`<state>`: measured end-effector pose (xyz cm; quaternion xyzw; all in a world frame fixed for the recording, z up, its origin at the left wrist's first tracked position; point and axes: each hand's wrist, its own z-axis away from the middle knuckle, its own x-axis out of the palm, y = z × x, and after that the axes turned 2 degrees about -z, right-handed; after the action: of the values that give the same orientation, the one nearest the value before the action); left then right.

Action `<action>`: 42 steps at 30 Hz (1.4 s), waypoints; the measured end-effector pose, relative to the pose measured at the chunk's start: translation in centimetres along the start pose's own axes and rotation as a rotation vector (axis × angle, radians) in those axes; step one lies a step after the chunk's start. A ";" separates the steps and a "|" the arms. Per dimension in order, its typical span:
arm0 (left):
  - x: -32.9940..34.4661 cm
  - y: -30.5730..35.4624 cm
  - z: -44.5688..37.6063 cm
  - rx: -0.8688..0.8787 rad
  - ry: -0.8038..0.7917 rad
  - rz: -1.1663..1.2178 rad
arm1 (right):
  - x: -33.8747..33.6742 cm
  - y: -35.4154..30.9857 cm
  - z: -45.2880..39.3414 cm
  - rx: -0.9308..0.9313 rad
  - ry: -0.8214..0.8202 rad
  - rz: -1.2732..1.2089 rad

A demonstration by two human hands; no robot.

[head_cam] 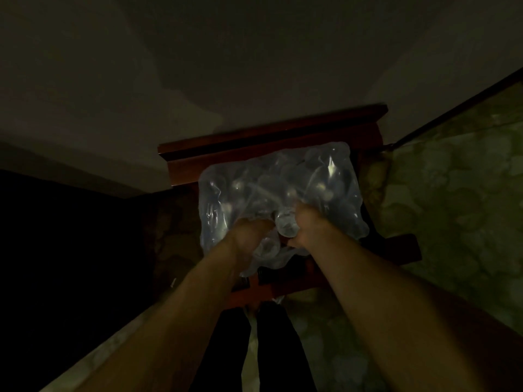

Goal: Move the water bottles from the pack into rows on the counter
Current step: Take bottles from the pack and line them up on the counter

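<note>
**Pack still wrapped, both hands at the near edge**

Dim, blurred light. Left hand (249,236) digs into the near side of the pack (277,190); its grip looks curled into the film, fingers hidden. Right hand (310,224) pinches wrap beside a bottle (285,224). Pack sits on a wooden stand (271,142). Likely heavy; film soft, slick, stretchy. Better to take bottles by the neck.

You're working in very dim light, with deep black shadow at the left. Glare glints off the plastic wrap (278,190); edges bend and blur.
</note>
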<state>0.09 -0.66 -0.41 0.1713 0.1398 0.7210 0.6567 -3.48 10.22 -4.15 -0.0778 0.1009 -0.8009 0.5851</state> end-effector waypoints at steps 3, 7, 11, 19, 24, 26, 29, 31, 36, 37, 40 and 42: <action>0.0 0.2 1.1 0.090 0.067 -0.303 | -0.1 -0.3 0.0 -0.008 0.020 0.100; -1.0 1.1 3.0 0.211 0.136 -0.409 | -0.1 0.1 0.6 -0.043 -0.016 0.183; -2.2 1.8 4.8 0.256 0.136 -0.377 | 0.7 1.0 1.4 -0.183 0.027 0.448; -3.5 1.8 7.4 0.255 0.140 -0.245 | 0.4 0.7 4.2 -0.296 0.103 0.438; -3.9 2.0 9.9 0.212 0.076 -0.152 | -0.8 0.0 8.8 -0.143 -0.009 0.221; -4.1 2.2 10.8 0.184 0.061 -0.113 | -1.2 -0.1 10.5 -0.122 -0.061 0.194; -4.3 3.4 12.7 0.202 0.056 -0.085 | -0.9 -0.9 13.5 -0.151 -0.105 0.141; -4.6 4.1 13.9 0.239 0.091 -0.089 | -0.2 -1.6 15.3 -0.185 -0.107 0.140; -5.5 6.2 17.1 0.397 0.143 -0.126 | 1.3 -2.7 19.4 -0.251 -0.140 0.105; -5.7 6.6 17.8 0.428 0.141 -0.117 | 1.6 -2.9 20.1 -0.282 -0.146 0.094; -6.5 7.7 19.7 0.523 0.157 -0.092 | 2.6 -3.3 22.6 -0.377 -0.195 0.061; -7.2 8.4 21.0 0.581 0.161 -0.055 | 3.5 -3.7 24.4 -0.450 -0.247 0.051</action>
<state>2.20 -9.15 21.69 0.2906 0.3965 0.6441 0.5861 -1.98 6.27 20.45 -0.3006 0.2063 -0.7276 0.5811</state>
